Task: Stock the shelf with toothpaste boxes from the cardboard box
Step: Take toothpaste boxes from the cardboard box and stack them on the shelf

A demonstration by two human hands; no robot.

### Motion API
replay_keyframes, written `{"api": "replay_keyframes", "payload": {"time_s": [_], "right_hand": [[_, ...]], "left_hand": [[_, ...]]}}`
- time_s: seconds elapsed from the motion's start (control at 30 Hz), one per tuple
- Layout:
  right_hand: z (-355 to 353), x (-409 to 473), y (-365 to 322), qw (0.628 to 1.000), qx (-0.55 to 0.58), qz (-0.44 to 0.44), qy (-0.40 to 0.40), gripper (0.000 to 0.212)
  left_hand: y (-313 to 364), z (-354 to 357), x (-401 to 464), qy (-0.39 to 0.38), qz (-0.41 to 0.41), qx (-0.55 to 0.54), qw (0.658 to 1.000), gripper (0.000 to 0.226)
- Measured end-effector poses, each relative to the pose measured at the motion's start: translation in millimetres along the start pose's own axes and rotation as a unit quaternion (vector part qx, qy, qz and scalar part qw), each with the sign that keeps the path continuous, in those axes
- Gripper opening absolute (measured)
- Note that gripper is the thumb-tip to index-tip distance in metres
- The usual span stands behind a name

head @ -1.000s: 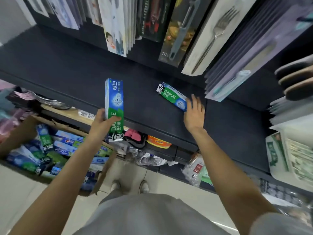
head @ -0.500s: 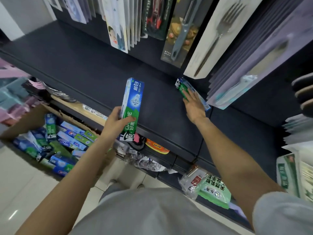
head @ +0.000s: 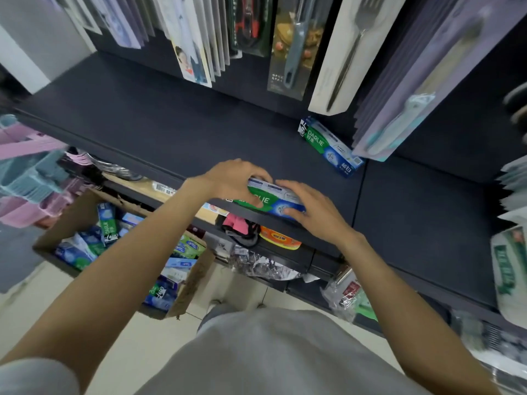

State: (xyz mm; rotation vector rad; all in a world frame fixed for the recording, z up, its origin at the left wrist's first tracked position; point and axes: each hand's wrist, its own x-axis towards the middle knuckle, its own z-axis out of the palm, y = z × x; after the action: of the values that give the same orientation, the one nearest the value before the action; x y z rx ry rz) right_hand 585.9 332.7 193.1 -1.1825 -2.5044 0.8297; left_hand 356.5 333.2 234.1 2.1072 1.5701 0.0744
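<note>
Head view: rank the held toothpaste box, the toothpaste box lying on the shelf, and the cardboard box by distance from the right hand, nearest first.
1. Green-and-blue held toothpaste box: under the right hand, at the shelf's front edge.
2. Green-and-blue toothpaste box lying on the shelf: farther back.
3. Brown cardboard box: lower left, on the floor.

I work from a single view: the head camera, worn on the person. It faces forward and steeply down, with wide-angle curvature bending the edges. The dark shelf crosses the upper frame at close range, both forearms enter from below, and the cardboard box on the floor sits lower left. No second view shares this scene.
</note>
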Motion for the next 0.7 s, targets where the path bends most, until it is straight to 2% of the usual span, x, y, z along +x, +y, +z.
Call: {"api": "replay_keyframes", "payload": {"time_s": [0.07, 0.13, 0.17, 0.27, 0.33, 0.4, 0.5, 0.6, 0.7], "right_hand": [[-4, -1, 16, 0.996, -0.012, 0.023, 0.082, 0.048], [-10, 9, 38, 0.982, -0.101, 0.045, 0.151, 0.046], [-13, 18, 48, 0.972, -0.154, 0.057, 0.165, 0.048], [-22, 44, 77, 0.944, -0.275, 0.092, 0.158, 0.067], [-28, 54, 88, 0.933, -0.303, 0.144, 0.131, 0.077], [-28, 52, 88, 0.923, -0.321, 0.186, 0.101, 0.081], [-9, 33, 67, 0.929, -0.321, 0.153, 0.101, 0.08], [21, 1, 35, 0.96, -0.227, 0.111, 0.117, 0.055], [44, -18, -1, 0.981, -0.152, 0.08, 0.089, 0.034]], "left_hand": [[-1, 10, 6, 0.174, 0.025, 0.023, 0.984, 0.055], [-2, 21, 5, 0.302, -0.034, -0.016, 0.953, 0.05], [-3, 29, 4, 0.306, -0.08, -0.01, 0.949, 0.047], [-8, 63, 2, 0.163, -0.174, 0.062, 0.969, 0.046], [-9, 77, -3, 0.107, -0.19, 0.072, 0.973, 0.048], [-10, 84, -5, 0.091, -0.19, 0.089, 0.973, 0.051], [-10, 88, -9, 0.064, -0.185, 0.09, 0.976, 0.055], [-12, 93, -13, 0.097, -0.174, 0.041, 0.979, 0.054], [-13, 100, -34, 0.239, -0.14, -0.025, 0.961, 0.043]]}}
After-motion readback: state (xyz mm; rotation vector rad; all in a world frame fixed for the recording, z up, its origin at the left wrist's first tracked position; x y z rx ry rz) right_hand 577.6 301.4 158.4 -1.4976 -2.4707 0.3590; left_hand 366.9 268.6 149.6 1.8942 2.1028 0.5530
